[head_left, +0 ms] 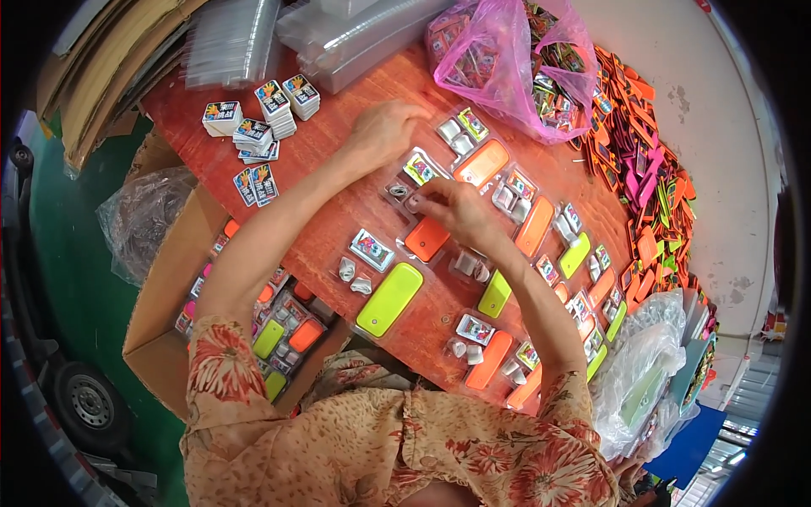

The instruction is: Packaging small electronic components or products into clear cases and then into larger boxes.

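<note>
Table [312,253], reddish wood, lies under our fingers, green floor [68,300] far left of them. Our right hand [456,213] has narrow-set fingertips over a clear tray [403,218] with orange case [427,240], our left hand [384,132] has bunched ones just beyond; can't tell whether either grips anything. Beyond and right of our fingers, pink bag [507,93] holds small packets [553,101]; left and nearer us, cardboard box [160,304] holds filled trays [287,346].

The right hand [463,215] covers part of a tray [391,204]; what its fingertips touch is too small to tell. Whether the left hand [384,135] holds anything is unclear. A sleeve [226,367] hides part of the box [160,313]. The upper edge cuts off the pink bag [477,84] and cardboard [106,72]. Wrinkles obscure the clear bag's [646,359] contents.
</note>
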`<action>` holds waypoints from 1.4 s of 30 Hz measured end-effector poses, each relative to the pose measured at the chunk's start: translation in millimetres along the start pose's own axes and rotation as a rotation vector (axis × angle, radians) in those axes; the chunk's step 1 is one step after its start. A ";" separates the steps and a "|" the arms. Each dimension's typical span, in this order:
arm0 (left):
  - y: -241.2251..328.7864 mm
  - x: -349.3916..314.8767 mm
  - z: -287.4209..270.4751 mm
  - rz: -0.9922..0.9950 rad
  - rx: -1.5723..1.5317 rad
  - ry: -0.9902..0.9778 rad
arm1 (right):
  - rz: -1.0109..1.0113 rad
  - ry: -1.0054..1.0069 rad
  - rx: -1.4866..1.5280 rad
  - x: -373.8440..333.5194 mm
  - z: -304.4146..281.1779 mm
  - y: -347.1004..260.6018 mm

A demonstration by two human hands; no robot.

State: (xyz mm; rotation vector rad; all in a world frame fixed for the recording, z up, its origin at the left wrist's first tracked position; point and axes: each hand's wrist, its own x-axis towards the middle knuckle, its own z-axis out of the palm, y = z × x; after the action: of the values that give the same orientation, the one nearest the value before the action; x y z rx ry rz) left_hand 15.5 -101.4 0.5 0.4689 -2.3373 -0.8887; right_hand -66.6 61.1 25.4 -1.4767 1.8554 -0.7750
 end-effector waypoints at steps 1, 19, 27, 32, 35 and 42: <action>-2.4 -6.4 -6.3 -0.025 -0.003 -0.035 | 0.262 -0.063 0.267 0.8 -3.3 -3.9; 14.3 -64.6 -28.9 -0.015 0.061 -0.093 | -0.357 0.213 -0.673 -11.2 18.1 3.0; 19.0 -73.7 -26.4 0.006 0.084 -0.125 | -0.350 0.138 -0.698 -17.2 22.4 0.5; 21.8 -72.0 -24.6 0.045 0.163 -0.189 | -0.452 0.204 -0.845 -17.8 28.1 -2.2; 16.2 -72.6 -21.3 0.036 0.166 -0.193 | -0.462 0.263 -0.811 -20.7 25.3 2.8; 20.1 -69.4 -24.7 0.043 0.116 -0.207 | -0.384 0.141 -0.631 -15.4 21.8 1.2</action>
State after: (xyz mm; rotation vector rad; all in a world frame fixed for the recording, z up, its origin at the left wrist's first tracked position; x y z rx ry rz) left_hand 82.0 -63.8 1.6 0.3884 -2.5882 -0.8182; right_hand -47.8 75.1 12.7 -2.2722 2.0589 -0.4808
